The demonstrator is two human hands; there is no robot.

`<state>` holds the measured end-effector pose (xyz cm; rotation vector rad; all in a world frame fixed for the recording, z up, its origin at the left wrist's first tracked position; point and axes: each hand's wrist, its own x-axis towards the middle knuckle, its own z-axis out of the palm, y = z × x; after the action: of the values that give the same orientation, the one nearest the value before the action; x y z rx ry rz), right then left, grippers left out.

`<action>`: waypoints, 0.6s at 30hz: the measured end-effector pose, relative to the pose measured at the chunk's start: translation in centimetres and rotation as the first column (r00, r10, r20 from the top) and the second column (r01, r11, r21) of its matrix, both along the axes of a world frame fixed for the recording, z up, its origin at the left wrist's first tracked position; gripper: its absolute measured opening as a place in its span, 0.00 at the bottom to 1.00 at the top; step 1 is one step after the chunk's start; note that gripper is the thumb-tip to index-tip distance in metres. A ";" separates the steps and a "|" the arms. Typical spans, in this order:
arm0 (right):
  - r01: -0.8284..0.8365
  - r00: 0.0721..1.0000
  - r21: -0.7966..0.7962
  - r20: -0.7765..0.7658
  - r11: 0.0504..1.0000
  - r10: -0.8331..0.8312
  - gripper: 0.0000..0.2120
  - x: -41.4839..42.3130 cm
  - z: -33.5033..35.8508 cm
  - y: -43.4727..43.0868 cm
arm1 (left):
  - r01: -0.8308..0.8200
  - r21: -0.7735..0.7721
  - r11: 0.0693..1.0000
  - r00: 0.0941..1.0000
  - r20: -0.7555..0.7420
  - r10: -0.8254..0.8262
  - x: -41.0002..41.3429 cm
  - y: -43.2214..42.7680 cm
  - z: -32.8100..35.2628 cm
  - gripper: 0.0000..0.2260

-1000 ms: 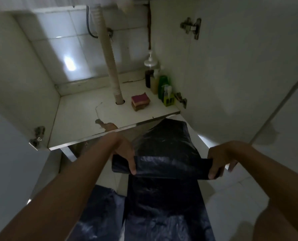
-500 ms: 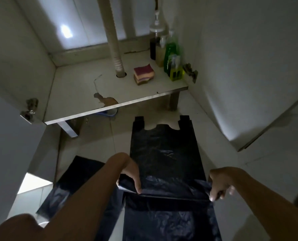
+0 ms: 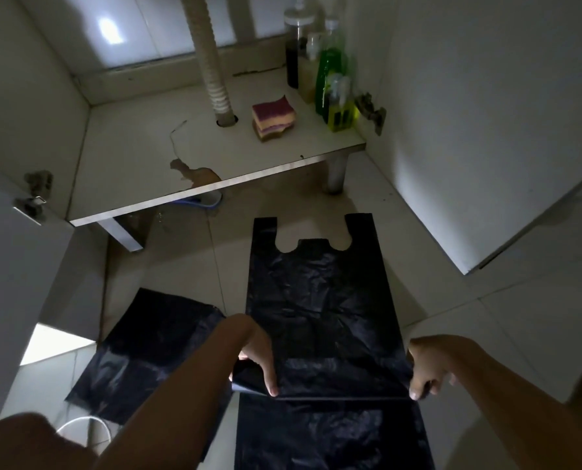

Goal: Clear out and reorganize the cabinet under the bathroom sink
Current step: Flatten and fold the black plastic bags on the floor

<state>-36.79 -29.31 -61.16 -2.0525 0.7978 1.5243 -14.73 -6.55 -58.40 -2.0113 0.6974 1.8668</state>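
Bag (image 3: pixel 320 310) fold pinched, L hand (image 3: pixel 257 357) + R hand (image 3: pixel 428 368) — bottle labels (image 3: pixel 342 113) blurry.

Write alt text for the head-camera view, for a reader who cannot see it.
The left hand and right hand pinch a fold in a black plastic bag lying flat on the tiled floor. Beyond, the open cabinet shelf holds stacked sponges and bottles.

We log black bag (image 3: pixel 320 300) flat on floor (image 3: pixel 452 320), handles toward cabinet shelf (image 3: pixel 130 147), near edge folded over | second black bag (image 3: pixel 154 347) flat at its left | sponge stack (image 3: pixel 274 118) and bottles (image 3: pixel 330 79), perhaps four, on that shelf.
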 end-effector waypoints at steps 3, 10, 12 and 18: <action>-0.018 0.994 0.050 -0.109 0.999 0.023 0.19 -0.2 -0.6 0.5 | 0.046 0.036 0.998 0.999 0.011 -0.046 -0.6 0.1 -0.3 0.28; 0.151 0.982 0.216 -0.146 0.965 -0.121 0.38 1.1 -1.4 0.7 | 0.003 -0.112 0.994 0.999 0.034 0.001 0.8 -2.0 -0.6 0.23; 0.217 0.951 0.162 0.185 0.963 -0.246 0.20 1.9 -2.0 0.5 | 0.062 -0.363 0.930 0.930 0.359 0.078 1.8 -3.1 -3.6 0.27; 0.156 0.754 -0.332 0.649 0.930 0.105 0.29 3.1 -9.4 2.1 | 0.147 -0.466 0.872 0.735 0.642 0.219 0.1 -3.7 -11.8 0.37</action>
<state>-33.72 -27.17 -70.56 -2.5913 0.8448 0.5352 -14.65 -10.23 -70.20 -2.7930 0.9576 0.8312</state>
